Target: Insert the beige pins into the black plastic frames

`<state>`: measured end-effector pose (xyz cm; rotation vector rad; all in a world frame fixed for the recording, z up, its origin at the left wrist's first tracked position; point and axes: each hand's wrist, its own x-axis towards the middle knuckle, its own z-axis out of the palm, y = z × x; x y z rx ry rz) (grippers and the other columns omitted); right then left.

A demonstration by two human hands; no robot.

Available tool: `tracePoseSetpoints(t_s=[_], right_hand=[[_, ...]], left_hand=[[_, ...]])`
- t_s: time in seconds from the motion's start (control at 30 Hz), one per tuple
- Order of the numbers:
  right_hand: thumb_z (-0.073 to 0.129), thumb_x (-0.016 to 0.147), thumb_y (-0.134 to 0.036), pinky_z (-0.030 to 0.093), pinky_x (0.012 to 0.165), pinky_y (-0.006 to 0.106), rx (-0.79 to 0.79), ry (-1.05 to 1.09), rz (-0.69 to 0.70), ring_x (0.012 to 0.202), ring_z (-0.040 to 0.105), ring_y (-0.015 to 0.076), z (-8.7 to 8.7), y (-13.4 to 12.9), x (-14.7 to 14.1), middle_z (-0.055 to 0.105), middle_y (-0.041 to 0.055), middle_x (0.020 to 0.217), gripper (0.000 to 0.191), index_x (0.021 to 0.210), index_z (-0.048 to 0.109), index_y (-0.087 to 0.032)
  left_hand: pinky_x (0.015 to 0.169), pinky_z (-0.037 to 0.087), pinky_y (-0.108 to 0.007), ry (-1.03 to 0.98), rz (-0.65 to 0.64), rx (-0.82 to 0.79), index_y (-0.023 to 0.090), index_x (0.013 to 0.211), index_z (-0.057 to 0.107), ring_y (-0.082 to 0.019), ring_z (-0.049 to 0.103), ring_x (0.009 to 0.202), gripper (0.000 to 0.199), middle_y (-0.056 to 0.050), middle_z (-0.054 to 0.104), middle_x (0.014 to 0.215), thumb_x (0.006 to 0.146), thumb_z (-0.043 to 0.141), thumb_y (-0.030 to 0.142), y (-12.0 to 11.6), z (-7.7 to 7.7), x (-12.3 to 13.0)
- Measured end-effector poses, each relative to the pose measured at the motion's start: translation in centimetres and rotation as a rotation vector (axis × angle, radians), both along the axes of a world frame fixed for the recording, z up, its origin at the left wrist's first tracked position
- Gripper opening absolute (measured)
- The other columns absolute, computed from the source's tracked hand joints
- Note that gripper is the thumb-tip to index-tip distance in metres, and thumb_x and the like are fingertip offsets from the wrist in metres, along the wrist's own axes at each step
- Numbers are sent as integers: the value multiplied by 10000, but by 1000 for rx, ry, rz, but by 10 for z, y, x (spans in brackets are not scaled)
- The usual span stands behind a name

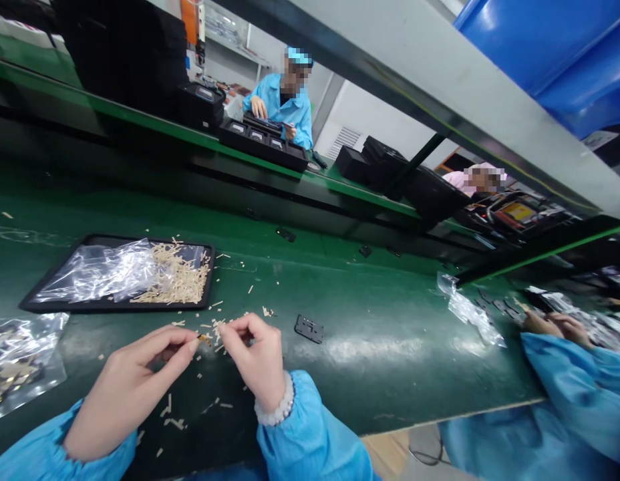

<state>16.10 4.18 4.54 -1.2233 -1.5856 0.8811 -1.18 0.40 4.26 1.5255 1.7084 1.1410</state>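
Observation:
Between thumb and index finger, my left hand (pixel 139 377) pinches a small orange-and-black piece (pixel 204 339). Just to its right, my right hand (pixel 254 354) is closed in a pinch at the piece's far side; what its fingertips hold is too small to name. Beige strips (pixel 174 422) lie scattered on the green table around and below both hands. Behind them sits a black tray (pixel 114 306) with clear plastic bags (pixel 104 270) and a heap of beige strips (pixel 182 277). A flat black plate with holes (pixel 308 329) rests right of my right hand.
A clear bag of small metallic parts (pixel 19 364) lies at the left edge. Small black parts (pixel 285 234) are near the table's back. At right, a co-worker's hands (pixel 558 327) work beside a plastic bag (pixel 470 310). Another person (pixel 284 100) sits beyond the shelf.

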Motion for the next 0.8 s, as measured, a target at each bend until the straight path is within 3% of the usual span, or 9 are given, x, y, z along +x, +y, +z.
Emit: tracePoseSetpoints(t_s=[0.1,0.17,0.27,0.33,0.43,0.53,0.67,0.8], right_hand=[[602,882,-184,603,796,305,37,-92,155,814,759,189,-5,1,6,813,38,896,176,898,773,-224],[574,903,-187,605,846,322,0,-29,213,901,763,194,-7,0,9,814,42,973,239,1026,774,-235],[678,880,-363,595,616,257,-258,203,222,681,722,166,-8,-4,12,776,11,761,172,890,779,-224],[784,782,-473,529,491,218,-423,359,227,586,650,139,-8,-6,14,733,0,699,266,782,753,-209],[873,651,-512,456,446,193,-558,517,181,527,546,104,-7,-10,16,656,-23,635,363,706,707,-194],[865,644,-457,426,469,205,-604,562,102,488,463,84,-6,-14,22,569,-48,575,338,641,655,-192],[817,659,-401,423,508,241,-465,585,-58,533,469,102,-3,-17,49,566,-25,681,289,608,611,-204],[791,676,-349,452,674,275,-311,537,-218,719,518,150,0,-21,82,535,-1,770,283,560,576,-206]], left_hand=[[595,564,-200,-26,-26,-25,277,783,741,-195,737,692,364,-4,787,805,787,631,624,3,4,3],[569,552,-190,-7,-53,-14,275,785,731,-190,737,695,368,-4,779,807,796,616,625,5,8,7],[567,543,-188,51,-98,19,278,760,713,-180,730,686,356,6,758,773,821,587,605,5,10,12],[566,535,-191,83,-128,45,279,745,706,-174,718,669,341,10,748,756,840,574,579,4,12,16],[555,522,-186,99,-177,82,280,759,711,-160,704,649,311,12,738,760,867,575,538,3,13,23],[562,522,-177,133,-252,91,279,779,716,-147,708,650,304,13,739,781,903,568,513,5,13,31],[699,569,-224,244,-363,166,270,985,746,-194,755,853,353,-23,793,989,923,558,562,14,-7,47],[875,566,-357,511,-664,305,252,1151,726,-280,720,1060,314,-63,793,1119,915,609,422,19,-47,68]])
